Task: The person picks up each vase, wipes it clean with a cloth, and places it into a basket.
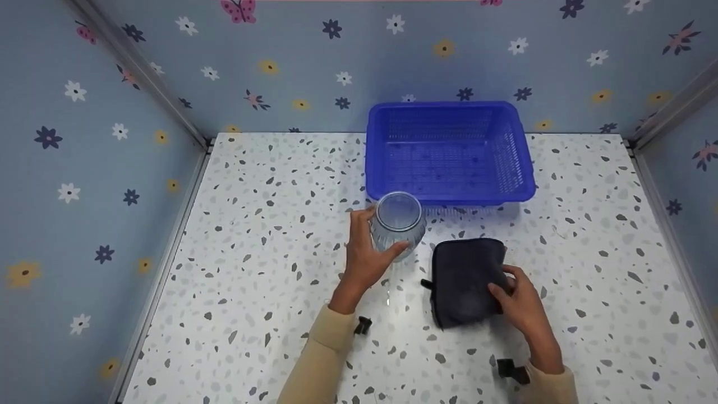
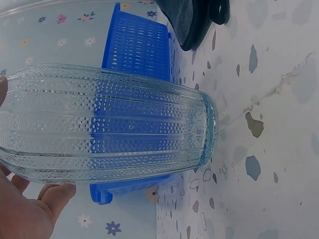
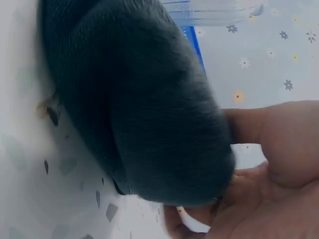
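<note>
A clear ribbed glass jar (image 1: 399, 224) stands in front of the basket, and its open mouth faces up. My left hand (image 1: 367, 255) grips it, thumb on the near side and fingers round the left. In the left wrist view the dotted, ribbed wall of the jar (image 2: 134, 124) fills the middle. To the right, a dark zippered pouch (image 1: 468, 283) with a small pull tab is pinched at its right edge by my right hand (image 1: 521, 297). The right wrist view shows the pouch (image 3: 144, 109) close up, thumb and fingers on its end.
A blue plastic basket (image 1: 449, 163) with slotted walls sits at the back, against the flowered wall panel (image 1: 314, 62). The speckled white tabletop (image 1: 269, 224) extends to both sides. Metal rails (image 1: 162, 280) edge it on the left and right.
</note>
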A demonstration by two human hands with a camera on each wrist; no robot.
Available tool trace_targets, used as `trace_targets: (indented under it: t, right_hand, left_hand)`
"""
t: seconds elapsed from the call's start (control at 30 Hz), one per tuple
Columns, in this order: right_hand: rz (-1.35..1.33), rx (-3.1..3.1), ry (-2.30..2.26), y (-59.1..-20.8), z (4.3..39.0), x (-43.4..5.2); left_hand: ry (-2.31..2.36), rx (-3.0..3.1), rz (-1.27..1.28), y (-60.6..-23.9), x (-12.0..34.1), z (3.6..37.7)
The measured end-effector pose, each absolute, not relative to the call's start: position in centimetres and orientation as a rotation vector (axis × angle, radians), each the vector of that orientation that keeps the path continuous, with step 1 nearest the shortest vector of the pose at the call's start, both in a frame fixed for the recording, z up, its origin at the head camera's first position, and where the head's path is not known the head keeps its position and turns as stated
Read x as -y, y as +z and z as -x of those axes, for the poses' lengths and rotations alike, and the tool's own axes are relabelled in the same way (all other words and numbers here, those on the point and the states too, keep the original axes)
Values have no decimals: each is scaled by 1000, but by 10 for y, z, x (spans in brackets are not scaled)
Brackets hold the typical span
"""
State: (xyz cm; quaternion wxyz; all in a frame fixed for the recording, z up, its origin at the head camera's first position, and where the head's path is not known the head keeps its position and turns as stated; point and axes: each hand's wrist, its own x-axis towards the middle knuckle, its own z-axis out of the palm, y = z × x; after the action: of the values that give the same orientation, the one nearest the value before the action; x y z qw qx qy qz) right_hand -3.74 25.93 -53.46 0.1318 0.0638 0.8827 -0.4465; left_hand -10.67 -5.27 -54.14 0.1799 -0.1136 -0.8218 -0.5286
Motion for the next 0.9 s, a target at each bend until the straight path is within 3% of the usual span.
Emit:
trace_targets:
  t: [0.23,0.67,0.9]
  right_hand:
    - [-115,-2633,-1105,-544,32,-258]
    - [-312,-2731,-1370,-562,55,-251]
    - [-269,-2778,-1353,-559,66,-253]
  left_hand:
    - [-1494,2321,319,-541,51,107]
    - [-1605,2337,350,-546,53,105]
    - [-1570,2328,325,-549,47,105]
